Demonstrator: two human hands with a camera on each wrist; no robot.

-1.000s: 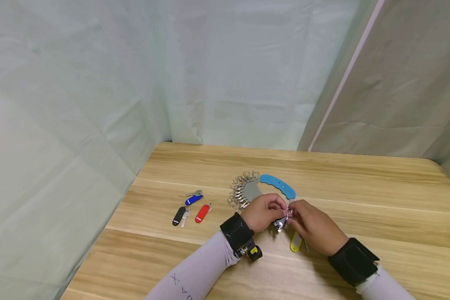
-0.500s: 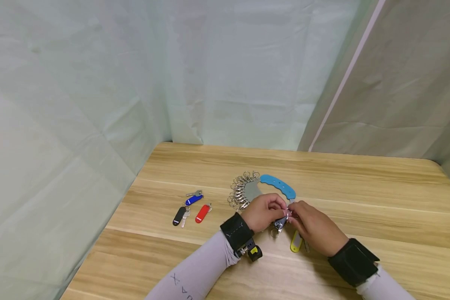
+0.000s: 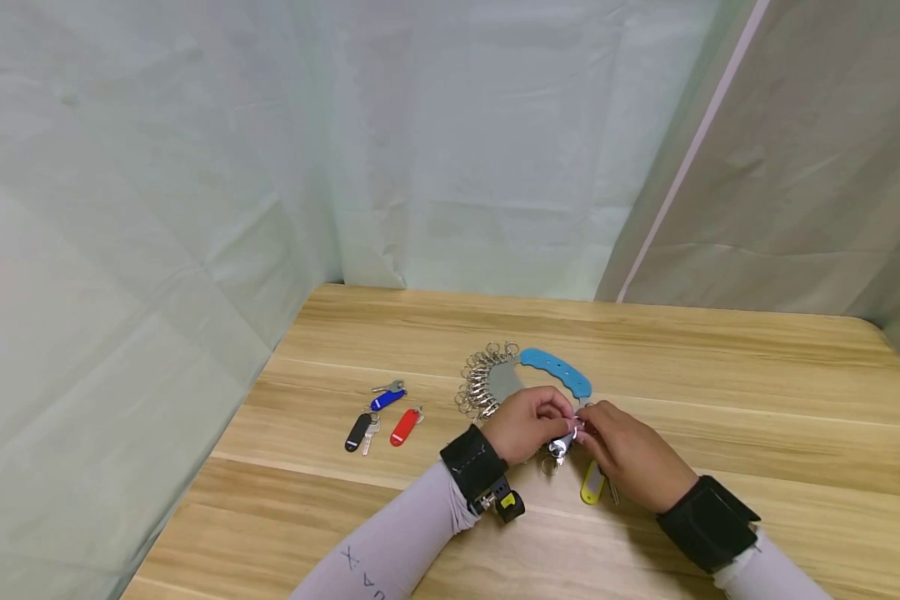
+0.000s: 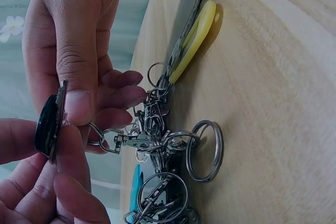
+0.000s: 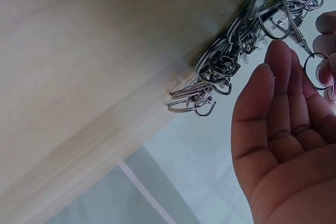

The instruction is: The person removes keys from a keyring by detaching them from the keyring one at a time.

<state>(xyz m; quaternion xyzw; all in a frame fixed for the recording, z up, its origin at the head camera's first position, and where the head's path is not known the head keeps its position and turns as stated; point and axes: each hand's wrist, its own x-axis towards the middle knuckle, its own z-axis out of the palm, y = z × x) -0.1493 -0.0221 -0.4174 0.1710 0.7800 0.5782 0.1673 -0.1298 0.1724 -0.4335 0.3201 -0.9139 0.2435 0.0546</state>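
Note:
My left hand pinches a small flat black-and-silver piece between thumb and fingers. Right against it, my right hand pinches a small split ring with thumb and fingertips. The ring links to a metal swivel clip. This clip belongs to a curved key holder with a grey plate and a blue handle, many clips and rings fanned along its edge. A yellow key tag with a key lies beside the right fingers. Fingertips partly hide the ring.
Left of the holder lie a red key tag, a blue key tag and a black key tag, each with metal keys. All rest on a wooden table, with pale cloth walls behind it.
Both hands stay in nearly the same place. The shiny piece between them tilts slightly, its reflections changing; the key tags and the holder have not moved.

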